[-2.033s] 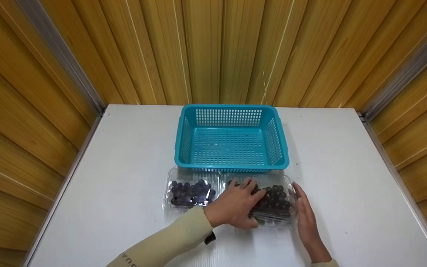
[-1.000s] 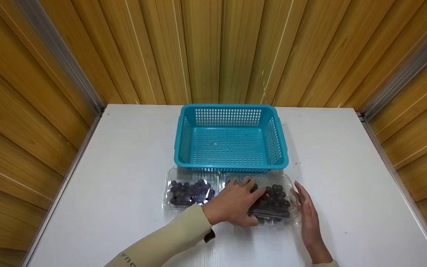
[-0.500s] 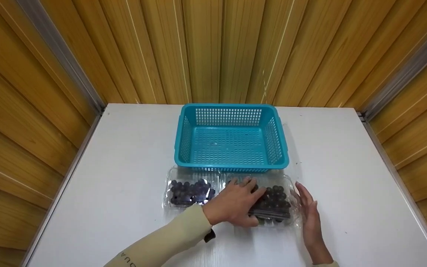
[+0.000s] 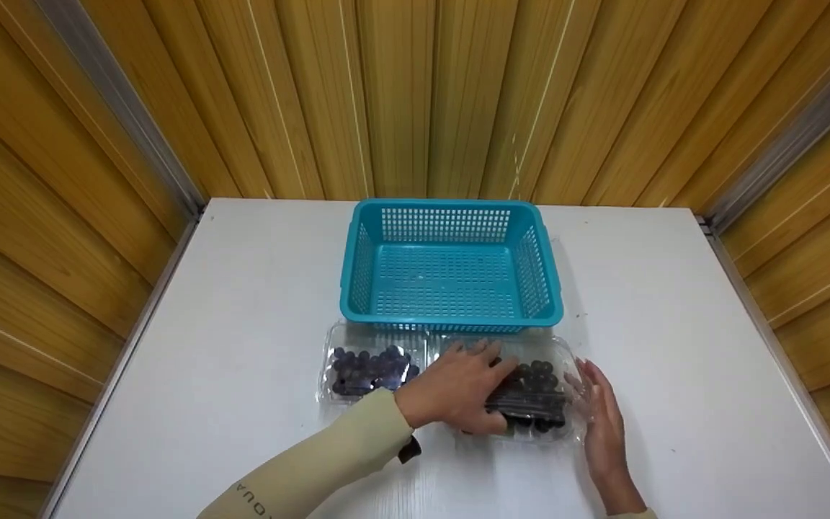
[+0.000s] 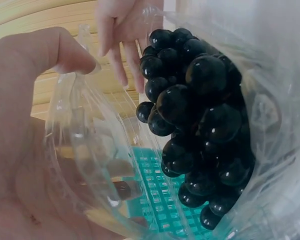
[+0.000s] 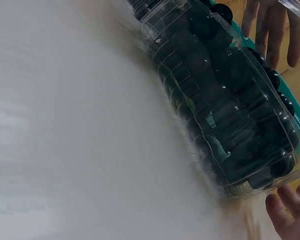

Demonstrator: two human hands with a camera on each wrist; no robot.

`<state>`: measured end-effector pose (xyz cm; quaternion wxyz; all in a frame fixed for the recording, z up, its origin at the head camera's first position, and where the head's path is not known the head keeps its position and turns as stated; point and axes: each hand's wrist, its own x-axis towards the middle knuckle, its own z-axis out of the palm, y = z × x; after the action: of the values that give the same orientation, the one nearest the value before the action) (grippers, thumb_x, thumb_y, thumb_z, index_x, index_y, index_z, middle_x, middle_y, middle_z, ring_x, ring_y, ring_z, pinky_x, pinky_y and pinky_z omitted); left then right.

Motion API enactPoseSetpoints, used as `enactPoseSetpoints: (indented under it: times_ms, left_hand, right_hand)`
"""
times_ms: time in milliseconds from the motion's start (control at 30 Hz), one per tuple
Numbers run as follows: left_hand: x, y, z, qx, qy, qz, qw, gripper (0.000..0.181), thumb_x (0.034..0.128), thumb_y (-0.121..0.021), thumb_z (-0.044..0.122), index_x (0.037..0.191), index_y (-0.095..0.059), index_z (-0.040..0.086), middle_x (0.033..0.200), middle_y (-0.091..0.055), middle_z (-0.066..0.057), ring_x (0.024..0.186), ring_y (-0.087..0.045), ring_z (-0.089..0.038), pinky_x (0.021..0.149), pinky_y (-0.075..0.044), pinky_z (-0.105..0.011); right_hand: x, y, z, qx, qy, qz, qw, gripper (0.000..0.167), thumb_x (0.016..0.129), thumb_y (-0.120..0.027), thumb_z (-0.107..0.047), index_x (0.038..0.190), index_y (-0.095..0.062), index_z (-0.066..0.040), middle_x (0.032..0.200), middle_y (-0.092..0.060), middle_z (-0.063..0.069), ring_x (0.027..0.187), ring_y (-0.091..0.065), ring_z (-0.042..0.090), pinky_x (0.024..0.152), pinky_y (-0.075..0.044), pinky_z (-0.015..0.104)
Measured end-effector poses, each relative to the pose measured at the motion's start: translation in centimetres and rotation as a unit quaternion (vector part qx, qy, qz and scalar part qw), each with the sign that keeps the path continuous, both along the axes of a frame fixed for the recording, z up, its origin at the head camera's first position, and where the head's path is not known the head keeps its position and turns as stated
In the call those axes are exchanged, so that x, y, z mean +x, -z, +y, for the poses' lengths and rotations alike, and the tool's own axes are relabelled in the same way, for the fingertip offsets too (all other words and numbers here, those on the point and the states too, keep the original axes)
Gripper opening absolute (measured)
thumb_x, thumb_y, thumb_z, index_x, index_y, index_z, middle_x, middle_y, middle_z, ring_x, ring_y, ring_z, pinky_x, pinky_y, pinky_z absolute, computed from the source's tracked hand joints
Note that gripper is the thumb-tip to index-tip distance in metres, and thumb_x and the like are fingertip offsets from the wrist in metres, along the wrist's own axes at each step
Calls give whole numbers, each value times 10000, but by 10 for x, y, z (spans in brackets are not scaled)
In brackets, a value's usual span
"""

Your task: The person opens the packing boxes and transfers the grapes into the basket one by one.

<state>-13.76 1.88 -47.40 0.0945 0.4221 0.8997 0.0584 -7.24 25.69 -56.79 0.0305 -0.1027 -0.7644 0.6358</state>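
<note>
A clear plastic fruit box point(image 4: 566, 353) of dark grapes point(image 4: 537, 375) lies on the table in the head view. My left hand point(image 4: 458, 389) rests on its top with fingers spread. In the left wrist view, fingers show through the box's clear plastic point(image 5: 100, 145), and the thumb point(image 5: 77, 57) is at the plastic's edge. At the box's right end stands my right hand point(image 4: 606, 432), its fingers nearly straight. Its fingertips point(image 6: 290, 197) appear close against that end in the right wrist view; firm contact cannot be told. Part of the grapes is hidden under the left hand.
Another clear box point(image 4: 336, 342) with dark grapes point(image 4: 372, 367) sits directly to the left, partly behind the left forearm. Right behind both boxes stands a turquoise slotted basket point(image 4: 451, 321), with nothing in it. Wood-look panels point(image 4: 400, 94) wall in the white table point(image 4: 264, 310).
Over two seconds my right hand has shifted slightly right at the box's end. Reflections on the box's top have moved a little. My left hand has stayed almost in place.
</note>
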Motion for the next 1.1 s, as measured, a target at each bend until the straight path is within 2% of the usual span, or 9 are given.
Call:
enactPoseSetpoints:
  times_ms: [100, 167, 267, 367, 433, 567, 633, 867, 1100]
  left_hand:
    - [-1, -2, 0, 48, 4, -37, 10000, 813, 810, -587, 578, 1508, -303, 273, 1536, -375, -58, 1415, -382, -275, 1128, -327, -516]
    - [-2, -3, 0, 63, 17, -60, 10000, 810, 813, -584, 575, 1508, -300, 272, 1536, -376, -60, 1414, -384, -277, 1125, -329, -518]
    - [-3, -4, -1, 77, 27, -77, 9999, 802, 819, -579, 577, 1507, -297, 277, 1532, -380, -54, 1405, -397, -267, 1123, -333, -513]
    - [-4, -5, 0, 70, 28, -71, 9999, 795, 825, -576, 575, 1506, -300, 272, 1535, -380, -57, 1404, -399, -265, 1122, -333, -512]
    - [-5, -5, 0, 71, 31, -50, 10000, 788, 828, -575, 569, 1504, -305, 266, 1534, -382, -59, 1399, -404, -267, 1120, -335, -513]
    - [-6, -7, 0, 43, 40, 10, 10000, 783, 838, -565, 570, 1507, -309, 253, 1536, -381, -61, 1392, -411, -275, 1109, -348, -519]
    - [-7, -7, 0, 33, 51, 42, 10000, 781, 841, -559, 578, 1506, -310, 251, 1527, -389, -54, 1379, -425, -270, 1099, -360, -519]
    - [-10, -10, 0, 205, 14, -121, 9997, 750, 839, -555, 559, 1487, -343, 246, 1531, -392, -54, 1397, -404, -278, 1099, -356, -528]
    - [-13, -12, -1, 272, -51, -385, 9989, 747, 860, -524, 558, 1509, -317, 254, 1565, -339, -64, 1442, -333, -296, 1142, -282, -552]
  right_hand:
    - [-1, -1, 0, 168, -51, -336, 9993, 581, 1044, -209, -441, 1550, -137, -166, 1610, -237, 4, 1424, -336, 128, 1085, -296, 148]
    - [-2, -2, -1, 169, -142, -516, 9984, 607, 1038, -259, -453, 1553, -117, -164, 1621, -201, -2, 1467, -269, 201, 1069, -272, 83]
    - [-3, -3, -3, 111, -224, -747, 9969, 640, 1024, -311, -480, 1552, -110, -179, 1629, -166, -27, 1486, -225, 225, 1065, -271, 77]
    - [-4, -3, -4, 78, -237, -868, 9959, 641, 1020, -341, -480, 1554, -113, -207, 1626, -168, -61, 1482, -239, 201, 1073, -278, 97]
    - [-4, -2, -4, 144, -221, -849, 9960, 628, 1026, -354, -451, 1556, -117, -213, 1623, -182, -66, 1480, -244, 191, 1112, -270, 153]
    - [-4, 1, -6, 526, -200, -770, 9954, 589, 1040, -363, -374, 1556, -143, -196, 1616, -216, -27, 1485, -231, 214, 1192, -209, 352]
    - [-5, 2, -7, 679, -168, -770, 9946, 587, 1042, -364, -355, 1557, -145, -180, 1616, -214, -13, 1495, -197, 213, 1206, -175, 396]
    - [-6, 4, -7, 1120, -210, -995, 9885, 587, 1036, -288, -448, 1555, -106, -245, 1620, -116, -76, 1514, -70, 172, 1220, -102, 413]
    - [-5, 3, -6, 1122, -179, -1144, 9869, 556, 1054, -297, -330, 1563, -97, -232, 1631, -122, -18, 1516, -77, 242, 1217, -100, 452]
